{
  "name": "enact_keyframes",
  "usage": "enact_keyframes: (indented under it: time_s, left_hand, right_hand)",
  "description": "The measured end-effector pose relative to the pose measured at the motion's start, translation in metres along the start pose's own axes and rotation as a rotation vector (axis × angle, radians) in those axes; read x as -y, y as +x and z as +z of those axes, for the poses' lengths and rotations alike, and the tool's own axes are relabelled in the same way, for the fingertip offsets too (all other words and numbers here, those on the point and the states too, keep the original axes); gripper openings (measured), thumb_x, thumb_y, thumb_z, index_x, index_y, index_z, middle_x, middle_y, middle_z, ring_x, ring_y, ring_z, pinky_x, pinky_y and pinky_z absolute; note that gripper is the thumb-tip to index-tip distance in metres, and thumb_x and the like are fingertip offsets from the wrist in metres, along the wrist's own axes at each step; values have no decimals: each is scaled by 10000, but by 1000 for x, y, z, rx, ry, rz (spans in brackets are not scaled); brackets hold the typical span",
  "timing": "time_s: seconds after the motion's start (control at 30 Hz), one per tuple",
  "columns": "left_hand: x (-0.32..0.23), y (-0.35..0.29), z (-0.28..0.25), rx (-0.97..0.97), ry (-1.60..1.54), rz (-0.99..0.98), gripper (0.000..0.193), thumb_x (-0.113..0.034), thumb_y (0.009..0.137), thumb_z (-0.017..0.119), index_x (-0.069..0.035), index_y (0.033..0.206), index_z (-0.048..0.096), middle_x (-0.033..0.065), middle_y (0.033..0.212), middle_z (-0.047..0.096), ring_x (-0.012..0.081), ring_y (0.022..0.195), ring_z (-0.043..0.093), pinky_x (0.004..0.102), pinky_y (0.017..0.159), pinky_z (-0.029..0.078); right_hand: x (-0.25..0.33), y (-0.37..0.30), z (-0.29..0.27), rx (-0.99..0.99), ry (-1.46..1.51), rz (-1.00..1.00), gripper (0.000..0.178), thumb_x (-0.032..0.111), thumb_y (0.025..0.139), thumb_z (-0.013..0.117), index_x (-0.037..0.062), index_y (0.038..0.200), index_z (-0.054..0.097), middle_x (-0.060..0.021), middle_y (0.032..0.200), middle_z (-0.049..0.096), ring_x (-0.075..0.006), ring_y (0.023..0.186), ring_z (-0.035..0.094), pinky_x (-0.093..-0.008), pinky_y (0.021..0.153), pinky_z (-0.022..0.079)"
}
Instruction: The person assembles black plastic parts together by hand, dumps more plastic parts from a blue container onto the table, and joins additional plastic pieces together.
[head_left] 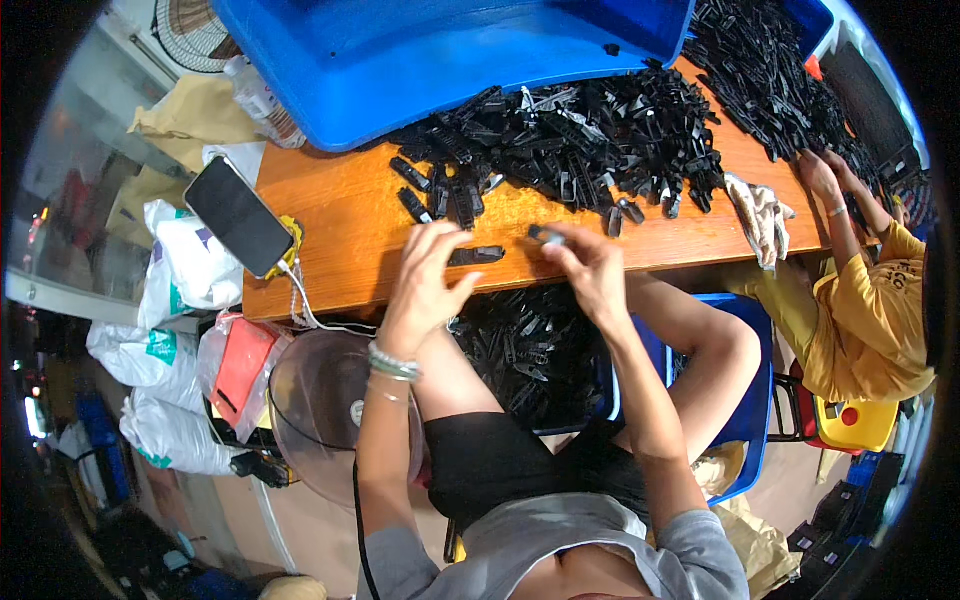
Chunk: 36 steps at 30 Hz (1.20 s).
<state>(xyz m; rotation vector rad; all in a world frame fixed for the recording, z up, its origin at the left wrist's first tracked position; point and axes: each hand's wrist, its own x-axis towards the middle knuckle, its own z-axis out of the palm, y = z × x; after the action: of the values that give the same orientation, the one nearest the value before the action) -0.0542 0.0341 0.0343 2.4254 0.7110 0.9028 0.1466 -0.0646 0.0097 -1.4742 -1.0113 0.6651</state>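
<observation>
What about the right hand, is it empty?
No, the right hand holds a small dark piece at its fingertips.

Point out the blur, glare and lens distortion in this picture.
Head view: the small dark piece at the right hand looks smeared, probably by motion; head view: the wooden table shows a bright yellowish sheen beside the black parts; head view: the fisheye lens bends edges near the rim and leaves the corners black.
</observation>
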Motion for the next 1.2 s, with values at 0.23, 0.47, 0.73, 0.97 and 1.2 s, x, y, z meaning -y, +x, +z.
enact_keyframes:
  time_s: [0.23,0.47,0.73,0.97,1.2]
  left_hand:
    - [28,-12,4,-80,-66,-103,225,-15,697,741,16,915,692,97,883,612,261,860,564,348,785,478]
    - [27,-8,8,-76,-181,-106,239,7,669,760,21,900,700,100,847,624,254,810,581,326,740,483]
    - [42,-6,8,-130,-468,-295,198,8,765,713,29,960,681,80,877,621,148,759,600,250,684,484]
    - [15,27,24,-184,299,-93,395,-158,725,785,3,1037,605,149,978,550,324,943,543,406,790,470]
    - [29,27,45,-374,295,-85,203,-118,800,695,15,936,623,127,793,560,284,718,569,392,645,474]
  right_hand:
    - [2,13,22,246,-293,-199,275,39,766,718,2,1038,699,-100,815,619,-226,805,563,-313,764,447]
    - [11,21,33,259,-473,-404,205,66,731,725,22,931,727,-86,901,598,-257,874,537,-341,806,417]
    - [27,-20,-13,425,-246,-229,264,87,749,729,10,998,691,-121,955,603,-302,933,587,-367,819,467]
    - [-10,-17,-118,-421,-735,-532,101,37,819,634,31,914,663,-144,958,647,-313,886,613,-378,802,481]
    - [-85,23,-315,-683,-1347,-65,253,194,894,620,69,1114,632,-149,1087,591,-298,983,565,-406,846,441]
